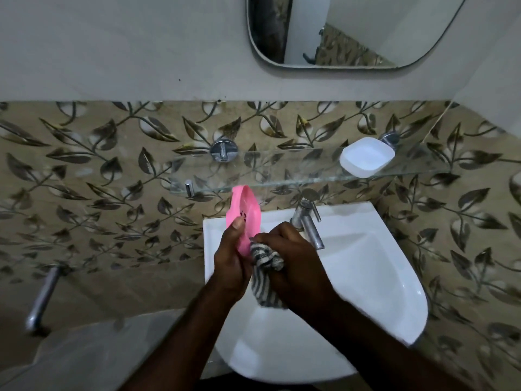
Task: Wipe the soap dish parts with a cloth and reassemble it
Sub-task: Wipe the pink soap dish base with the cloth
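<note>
My left hand [231, 258] grips the pink perforated soap dish tray [244, 218], held upright on edge over the back left of the sink, thumb on its inner face. My right hand [293, 255] grips a bunched grey-and-white striped cloth [266, 266] and presses it against the tray's lower right edge. The cloth's tail hangs down between my wrists. The white soap dish base [366, 157] lies apart on the glass shelf [282, 176], at its right end.
A white sink [366, 277] lies below my hands, with a chrome tap [307, 221] just right of them. A mirror [352, 32] hangs above the shelf. A chrome pipe [42, 297] juts from the leaf-patterned tiled wall at the left.
</note>
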A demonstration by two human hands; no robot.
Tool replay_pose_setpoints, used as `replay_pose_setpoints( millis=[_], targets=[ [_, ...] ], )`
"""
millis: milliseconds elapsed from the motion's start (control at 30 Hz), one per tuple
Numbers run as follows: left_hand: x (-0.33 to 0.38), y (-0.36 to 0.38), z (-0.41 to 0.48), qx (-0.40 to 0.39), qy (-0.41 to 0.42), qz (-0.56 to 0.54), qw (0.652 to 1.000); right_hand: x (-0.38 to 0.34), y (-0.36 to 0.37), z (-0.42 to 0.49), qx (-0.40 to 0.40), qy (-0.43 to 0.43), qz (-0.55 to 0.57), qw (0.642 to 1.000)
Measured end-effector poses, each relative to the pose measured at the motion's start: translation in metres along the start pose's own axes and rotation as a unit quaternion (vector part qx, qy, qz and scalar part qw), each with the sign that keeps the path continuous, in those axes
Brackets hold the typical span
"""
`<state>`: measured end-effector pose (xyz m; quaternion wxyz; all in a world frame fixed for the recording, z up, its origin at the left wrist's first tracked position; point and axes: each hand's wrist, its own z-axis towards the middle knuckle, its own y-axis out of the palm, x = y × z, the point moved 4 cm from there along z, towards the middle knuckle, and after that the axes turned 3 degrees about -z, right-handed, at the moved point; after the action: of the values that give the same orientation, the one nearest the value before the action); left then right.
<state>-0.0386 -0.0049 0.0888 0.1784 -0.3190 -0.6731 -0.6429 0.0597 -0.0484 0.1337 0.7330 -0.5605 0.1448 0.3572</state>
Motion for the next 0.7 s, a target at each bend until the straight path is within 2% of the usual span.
replay_pose_setpoints(
  millis=[133,300,433,533,633,700],
  targets=[
    [0.001,0.000,-0.003,0.043,0.017,-0.020,0.999,-0.010,0.006,-0.006,-0.002,0.009,0.035,0.999],
    [0.007,0.003,-0.003,0.000,0.028,-0.068,0.997,0.008,0.001,-0.009,-0.042,-0.003,0.027,0.999],
    [0.006,0.006,-0.004,0.001,0.038,-0.099,0.994,0.015,-0.004,0.000,0.036,0.031,0.018,0.999],
    [0.007,0.007,-0.004,-0.011,0.019,-0.097,0.995,-0.001,0.008,-0.013,0.020,0.011,0.069,0.997],
    [0.006,0.005,-0.004,-0.025,0.019,-0.099,0.995,0.005,0.007,-0.014,-0.011,-0.016,0.044,0.999],
    [0.004,0.004,-0.004,-0.035,0.030,-0.112,0.993,0.015,-0.001,-0.004,0.000,0.007,0.016,1.000]
  ],
)
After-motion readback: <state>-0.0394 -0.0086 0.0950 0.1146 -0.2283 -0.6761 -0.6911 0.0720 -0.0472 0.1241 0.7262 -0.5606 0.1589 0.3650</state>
